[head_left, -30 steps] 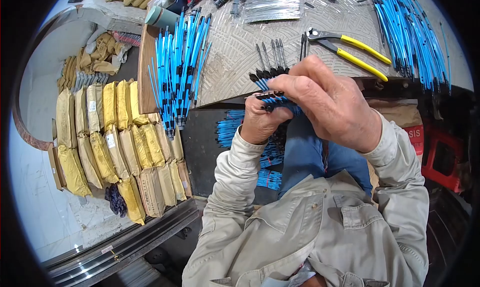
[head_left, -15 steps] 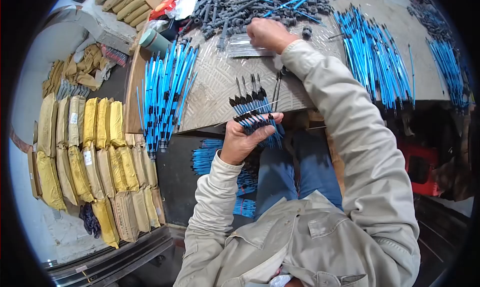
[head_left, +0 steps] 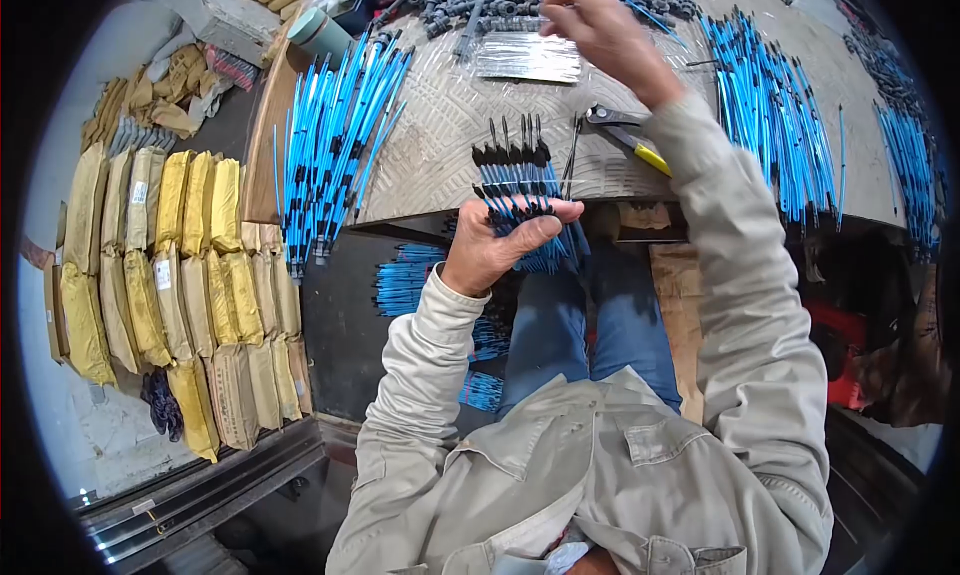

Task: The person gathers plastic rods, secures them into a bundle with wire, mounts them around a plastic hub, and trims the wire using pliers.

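My left hand [head_left: 495,247] is closed around a bundle of blue rods with black tips [head_left: 515,180], held upright at the table's front edge. A thin pale strip lies across the rods. My right hand [head_left: 600,30] is raised over the table beside a stack of thin silvery strips [head_left: 528,57]. Its fingers are partly curled, and whether they hold anything is too unclear to tell. Cutters with yellow handles [head_left: 625,135] lie under the right forearm, partly hidden. Thin dark rods [head_left: 572,160] rest on the table just right of the bundle.
Blue rods lie in piles on the left [head_left: 340,145] and right [head_left: 770,125] of the table [head_left: 430,135]. Grey fittings [head_left: 470,5] cover its back. A green cup [head_left: 318,35] stands back left. Wrapped packages [head_left: 180,285] are stacked at left; blue bundles [head_left: 400,285] sit below the table.
My right hand has left the bundle and reached to the strips, then shifted slightly up and right of them. My left hand keeps the bundle. The camera view has shifted.
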A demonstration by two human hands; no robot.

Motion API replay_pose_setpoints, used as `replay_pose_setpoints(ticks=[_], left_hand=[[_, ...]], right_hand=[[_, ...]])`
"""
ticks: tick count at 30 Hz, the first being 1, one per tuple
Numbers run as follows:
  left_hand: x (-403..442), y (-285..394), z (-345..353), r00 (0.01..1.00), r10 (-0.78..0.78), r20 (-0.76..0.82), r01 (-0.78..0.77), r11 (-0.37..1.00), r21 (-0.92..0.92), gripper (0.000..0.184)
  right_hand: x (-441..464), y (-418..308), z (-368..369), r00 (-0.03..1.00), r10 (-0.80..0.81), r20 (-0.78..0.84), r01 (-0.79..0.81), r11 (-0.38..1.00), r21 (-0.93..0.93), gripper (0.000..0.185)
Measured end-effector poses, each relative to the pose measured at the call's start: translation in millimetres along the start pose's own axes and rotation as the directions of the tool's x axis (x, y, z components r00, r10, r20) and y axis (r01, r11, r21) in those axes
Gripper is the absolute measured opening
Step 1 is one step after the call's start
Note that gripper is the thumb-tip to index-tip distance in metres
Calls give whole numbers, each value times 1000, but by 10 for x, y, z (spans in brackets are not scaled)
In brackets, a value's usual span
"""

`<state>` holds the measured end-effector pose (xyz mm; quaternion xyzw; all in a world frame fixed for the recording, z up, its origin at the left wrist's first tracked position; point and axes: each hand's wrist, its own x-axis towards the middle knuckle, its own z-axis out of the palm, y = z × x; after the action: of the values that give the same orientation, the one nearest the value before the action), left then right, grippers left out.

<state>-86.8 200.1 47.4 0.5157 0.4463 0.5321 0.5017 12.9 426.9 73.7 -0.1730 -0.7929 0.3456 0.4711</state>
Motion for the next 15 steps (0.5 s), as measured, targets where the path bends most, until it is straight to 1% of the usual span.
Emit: replay_pose_setpoints(ticks=[1,2,4,5,6,7,8,9,11,12,15], left_hand=[[-1,-2,-7,1000,19,21,-21,997,68,25],[-9,-2,-4,1000,14,20,-15,998,64,25],[-12,-2,12,1000,-1,1,0,994,109,21],[-11,-9,20,1000,-8,-6,8,991,132,19],[-12,-26,27,1000,-13,0,13,992,129,19],[-12,-45,32,1000,-3,-5,3,996,91,19],[-14,-60,35,1000,7,-11,-7,999,54,18],[-13,-65,35,1000,19,-19,-19,1000,19,18],[-6,-61,31,1000,19,-19,-19,999,28,18],[-8,-59,29,1000,18,-21,-17,999,33,17],[-13,-69,21,1000,14,-20,-14,999,32,17]], right_hand=[[-144,-231,-122,988,114,106,-129,980,151,7],[-316,-438,-232,952,209,224,-269,921,283,8],[-657,-807,-310,969,136,205,-158,983,93,7],[-774,-856,-312,969,144,201,-165,982,92,7],[-878,-876,-306,987,-32,156,43,996,-72,8],[-954,-901,-308,967,-213,142,242,940,-240,10],[-1004,-943,-315,968,-208,139,237,941,-242,10],[-1038,-986,-318,973,-193,126,223,927,-301,14],[-1067,-1049,-316,981,-169,98,195,891,-411,21],[-1076,-1073,-308,981,-169,93,192,892,-409,21],[-1083,-1122,-282,989,-104,100,139,872,-469,31]])
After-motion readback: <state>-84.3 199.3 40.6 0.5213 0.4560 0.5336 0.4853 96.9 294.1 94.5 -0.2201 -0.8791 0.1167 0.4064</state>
